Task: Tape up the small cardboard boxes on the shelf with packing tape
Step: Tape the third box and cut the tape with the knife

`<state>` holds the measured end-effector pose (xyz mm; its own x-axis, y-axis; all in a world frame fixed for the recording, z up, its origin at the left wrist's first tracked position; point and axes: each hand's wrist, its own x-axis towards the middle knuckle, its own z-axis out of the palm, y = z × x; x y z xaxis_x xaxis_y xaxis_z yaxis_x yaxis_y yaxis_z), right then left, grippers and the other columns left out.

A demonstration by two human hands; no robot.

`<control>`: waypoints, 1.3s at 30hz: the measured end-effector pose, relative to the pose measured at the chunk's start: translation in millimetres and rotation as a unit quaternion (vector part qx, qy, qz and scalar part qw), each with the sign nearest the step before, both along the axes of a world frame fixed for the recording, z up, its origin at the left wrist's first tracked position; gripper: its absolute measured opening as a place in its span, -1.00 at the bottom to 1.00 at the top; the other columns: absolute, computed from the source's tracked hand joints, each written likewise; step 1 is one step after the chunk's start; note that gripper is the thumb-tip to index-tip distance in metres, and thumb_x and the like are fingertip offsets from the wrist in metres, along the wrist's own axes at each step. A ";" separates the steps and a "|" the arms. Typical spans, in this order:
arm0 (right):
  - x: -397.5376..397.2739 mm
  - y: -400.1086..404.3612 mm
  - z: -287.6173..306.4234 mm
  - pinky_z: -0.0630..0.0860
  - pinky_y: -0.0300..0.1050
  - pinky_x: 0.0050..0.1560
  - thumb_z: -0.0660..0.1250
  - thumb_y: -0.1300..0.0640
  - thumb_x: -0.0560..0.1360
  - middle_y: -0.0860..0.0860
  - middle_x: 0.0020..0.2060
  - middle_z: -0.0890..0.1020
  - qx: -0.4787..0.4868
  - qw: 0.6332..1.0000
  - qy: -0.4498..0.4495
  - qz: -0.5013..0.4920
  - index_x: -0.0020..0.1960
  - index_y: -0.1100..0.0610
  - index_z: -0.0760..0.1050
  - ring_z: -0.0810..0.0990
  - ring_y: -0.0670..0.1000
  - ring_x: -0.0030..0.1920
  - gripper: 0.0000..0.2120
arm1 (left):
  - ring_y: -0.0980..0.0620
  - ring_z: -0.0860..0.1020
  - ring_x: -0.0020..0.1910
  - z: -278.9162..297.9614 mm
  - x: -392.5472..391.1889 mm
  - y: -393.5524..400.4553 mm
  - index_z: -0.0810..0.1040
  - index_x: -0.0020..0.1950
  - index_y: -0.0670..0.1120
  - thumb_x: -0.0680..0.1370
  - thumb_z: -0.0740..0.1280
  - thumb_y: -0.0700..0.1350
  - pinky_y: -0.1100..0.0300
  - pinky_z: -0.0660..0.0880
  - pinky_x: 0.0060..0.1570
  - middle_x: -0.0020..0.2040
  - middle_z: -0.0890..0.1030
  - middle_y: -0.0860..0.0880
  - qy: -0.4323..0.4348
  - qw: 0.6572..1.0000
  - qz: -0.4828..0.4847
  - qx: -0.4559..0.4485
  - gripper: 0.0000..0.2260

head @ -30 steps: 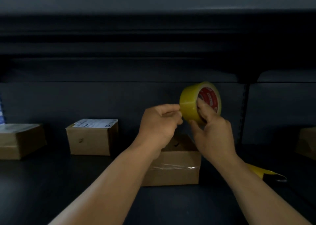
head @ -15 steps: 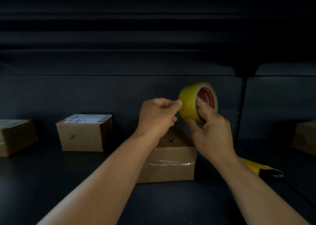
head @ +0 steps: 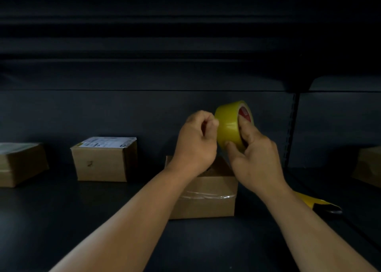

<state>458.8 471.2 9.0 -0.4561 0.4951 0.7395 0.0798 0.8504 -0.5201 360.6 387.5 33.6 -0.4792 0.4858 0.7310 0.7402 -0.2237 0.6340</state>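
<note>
At frame centre, the right hand grips the light, stiff tape roll by its rim while the left hand's curled fingers pick at its slick, sticky face.

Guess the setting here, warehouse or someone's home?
Probably a stockroom or packing area, not a home. Dark metal shelving with a slotted upright holds several small cardboard boxes, one box with a shipping label, and the person holds a tape roll over another box.
</note>
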 end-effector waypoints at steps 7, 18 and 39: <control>7.8 9.6 4.2 0.32 -0.36 -0.01 0.32 0.16 0.53 -0.08 0.05 0.49 -0.069 0.996 0.057 -0.028 0.46 0.07 0.30 0.48 -0.07 0.08 -0.48 | 0.21 0.49 -0.22 17.6 -4.7 -3.5 0.45 -0.08 0.04 0.61 0.22 -0.17 0.41 0.45 -0.19 -0.17 0.52 0.06 -0.090 0.992 0.000 0.086 -0.87; 2.4 4.5 -4.8 0.33 -0.35 0.16 0.38 0.22 0.48 -0.18 0.14 0.50 -0.040 0.997 0.059 0.001 0.38 0.07 0.41 0.43 -0.19 0.18 -0.51 | 0.18 0.54 0.11 2.2 7.6 0.0 0.53 0.30 -0.04 0.63 0.20 -0.16 0.46 0.40 0.02 0.17 0.60 0.03 -0.072 0.993 -0.015 -0.097 -0.73; 1.1 5.2 -11.9 0.27 -0.57 0.09 0.39 0.22 0.47 -0.21 0.16 0.44 -0.024 0.998 0.055 0.014 0.41 0.09 0.37 0.40 -0.25 0.18 -0.47 | 0.21 0.54 -0.19 10.1 -1.7 9.7 0.59 -0.15 0.01 0.51 0.40 -0.02 0.26 0.54 -0.03 -0.19 0.61 0.10 -0.187 0.979 -0.031 -0.069 -0.92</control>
